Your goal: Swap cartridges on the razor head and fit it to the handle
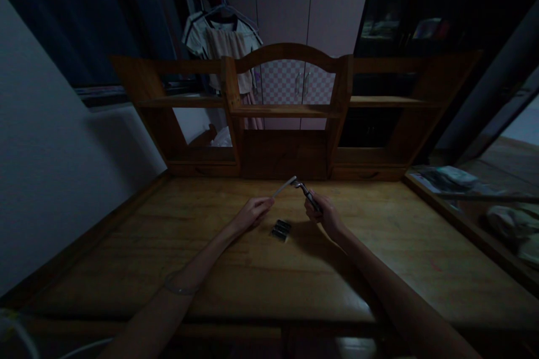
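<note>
Near the middle of the desk, my left hand (pixel 256 211) is closed on the lower end of a thin white stick (pixel 286 184), which slants up to the right. Opposite it, my right hand (pixel 325 214) is wrapped round the handle of a shiny metal hand tool (pixel 309 195) with a dark handle. The tool's small head points up and left, close to the stick's tip; whether they touch, I cannot tell. What kind of tool it is does not show clearly. Between and below my hands, a few small black blocks (pixel 281 229) lie together on the wood.
The wooden desk (pixel 168 269) carries a shelf unit (pixel 286 112) along its back edge. A wall (pixel 63 140) borders the left side. Bags and cloths (pixel 505 227) lie beyond the right edge. Clothes (pixel 227 39) hang behind the shelf. The room is dim.
</note>
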Demonstrator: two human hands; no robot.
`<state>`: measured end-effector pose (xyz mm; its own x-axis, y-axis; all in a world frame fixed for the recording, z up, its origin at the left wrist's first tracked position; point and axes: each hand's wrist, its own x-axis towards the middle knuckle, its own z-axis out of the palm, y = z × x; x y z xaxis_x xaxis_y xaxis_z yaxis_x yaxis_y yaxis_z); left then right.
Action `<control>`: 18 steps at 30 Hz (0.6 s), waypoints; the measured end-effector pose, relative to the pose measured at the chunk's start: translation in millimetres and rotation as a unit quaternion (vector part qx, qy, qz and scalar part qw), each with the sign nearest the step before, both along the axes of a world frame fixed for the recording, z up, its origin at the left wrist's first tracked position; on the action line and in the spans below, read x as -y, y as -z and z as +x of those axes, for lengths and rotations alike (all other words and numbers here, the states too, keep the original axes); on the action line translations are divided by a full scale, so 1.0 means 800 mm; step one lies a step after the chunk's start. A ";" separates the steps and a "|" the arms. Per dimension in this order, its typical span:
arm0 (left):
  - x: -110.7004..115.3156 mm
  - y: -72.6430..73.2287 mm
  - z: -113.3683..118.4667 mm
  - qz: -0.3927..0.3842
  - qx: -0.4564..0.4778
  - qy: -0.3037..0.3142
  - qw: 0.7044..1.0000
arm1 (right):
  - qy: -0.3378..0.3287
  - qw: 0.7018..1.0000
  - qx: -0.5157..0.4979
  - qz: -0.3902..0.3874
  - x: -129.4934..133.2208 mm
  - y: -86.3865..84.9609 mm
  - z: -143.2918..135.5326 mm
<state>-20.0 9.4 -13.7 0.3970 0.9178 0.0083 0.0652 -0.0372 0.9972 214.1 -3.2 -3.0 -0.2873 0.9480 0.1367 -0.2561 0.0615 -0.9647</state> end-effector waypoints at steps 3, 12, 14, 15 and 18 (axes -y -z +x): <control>0.000 0.001 0.000 0.009 0.033 -0.002 0.999 | -0.034 0.998 -0.034 -0.031 -0.003 0.002 0.001; 0.005 -0.004 0.003 0.065 -0.008 0.000 0.998 | -0.050 0.996 -0.038 -0.057 -0.005 0.006 0.002; 0.005 -0.005 0.003 0.070 -0.005 -0.008 0.997 | -0.063 0.995 -0.045 -0.063 -0.005 0.006 0.002; 0.006 -0.006 0.003 0.071 -0.001 -0.008 0.997 | -0.067 0.994 -0.051 -0.066 -0.004 0.005 0.001; 0.012 -0.011 0.006 0.076 -0.009 0.006 0.997 | -0.082 0.992 -0.069 -0.070 -0.003 0.002 0.000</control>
<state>-15.3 0.1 -4.8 0.4095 0.9016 0.1393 0.0812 -0.1881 0.9788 214.1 -1.0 -4.9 -0.4268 0.9026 0.0565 -0.3815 -0.1231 -0.9161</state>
